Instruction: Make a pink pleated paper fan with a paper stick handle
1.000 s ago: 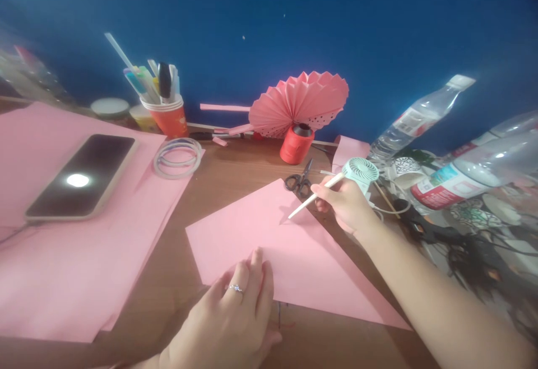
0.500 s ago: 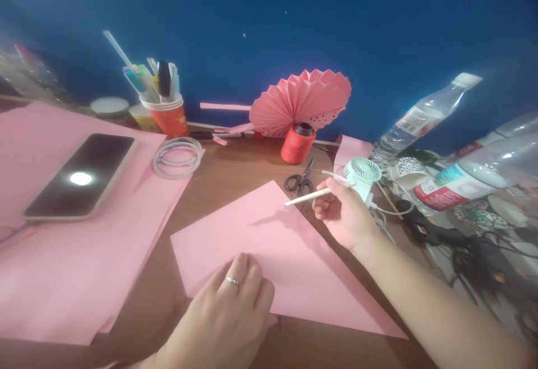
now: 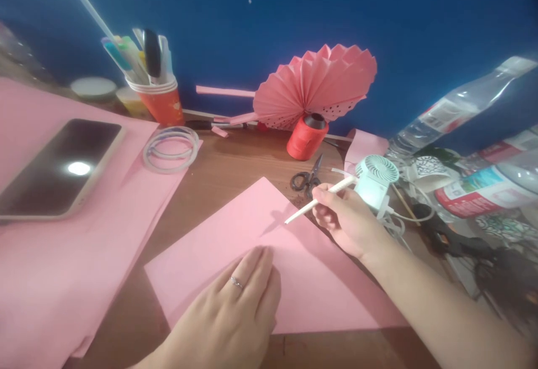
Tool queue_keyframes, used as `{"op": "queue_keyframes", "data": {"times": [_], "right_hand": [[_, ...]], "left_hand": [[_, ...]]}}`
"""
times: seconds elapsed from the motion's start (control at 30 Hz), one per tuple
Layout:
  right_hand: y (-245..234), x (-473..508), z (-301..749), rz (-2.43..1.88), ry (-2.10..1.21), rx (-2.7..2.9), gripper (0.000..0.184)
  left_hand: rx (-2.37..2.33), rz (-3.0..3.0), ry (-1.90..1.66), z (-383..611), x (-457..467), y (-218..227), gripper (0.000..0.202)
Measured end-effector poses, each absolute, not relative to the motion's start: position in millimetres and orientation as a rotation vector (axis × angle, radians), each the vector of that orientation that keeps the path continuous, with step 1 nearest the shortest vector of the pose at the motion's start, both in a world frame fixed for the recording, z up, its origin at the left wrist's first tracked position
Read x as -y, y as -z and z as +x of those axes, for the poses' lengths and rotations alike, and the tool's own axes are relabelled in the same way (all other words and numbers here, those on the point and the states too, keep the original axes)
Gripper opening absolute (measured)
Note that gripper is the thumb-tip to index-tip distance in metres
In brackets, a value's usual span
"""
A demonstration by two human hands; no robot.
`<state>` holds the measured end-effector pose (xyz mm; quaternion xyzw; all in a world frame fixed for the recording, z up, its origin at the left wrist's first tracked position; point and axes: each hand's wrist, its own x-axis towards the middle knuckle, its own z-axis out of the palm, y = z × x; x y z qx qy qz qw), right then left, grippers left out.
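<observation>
A sheet of pink paper (image 3: pixel 235 229) lies on the wooden desk in front of me. My left hand (image 3: pixel 239 296), with a ring on one finger, rests flat on the sheet's lower part, fingers stretched out and close together. Over the right edge of the sheet, my right hand (image 3: pixel 344 217) pinches a slim white pen (image 3: pixel 313 202), its tip pointing down and left. The tip is just above the paper or touching it; I cannot tell which. Black-handled scissors (image 3: pixel 309 175) lie just beyond the right hand, near a mint-green mini fan (image 3: pixel 374 178).
On the left, a phone (image 3: pixel 63 167) and clear rings of tubing (image 3: pixel 171 149) lie on more pink paper (image 3: pixel 84 268). Behind stand a red paper cup (image 3: pixel 162 102) of pens, a red spool (image 3: pixel 307 138) and a pleated pink paper fan (image 3: pixel 319 80). Plastic bottles (image 3: pixel 483 189) crowd the right.
My left hand has flattened, its fingers reaching further out over the sheet. The pen tip has come lower toward the paper. The whole view has shifted slightly closer.
</observation>
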<state>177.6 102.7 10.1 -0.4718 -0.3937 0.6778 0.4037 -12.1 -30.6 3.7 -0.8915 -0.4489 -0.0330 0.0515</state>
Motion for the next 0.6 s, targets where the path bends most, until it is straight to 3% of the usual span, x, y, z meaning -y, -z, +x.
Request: {"op": "queue_keyframes", "data": {"times": [0.6], "right_hand": [[2, -90, 186, -1.257, -1.481, 1.276, 0.016]], "left_hand": [[1.369, -2.691, 0.264, -13, 29, 5, 0.043]]}}
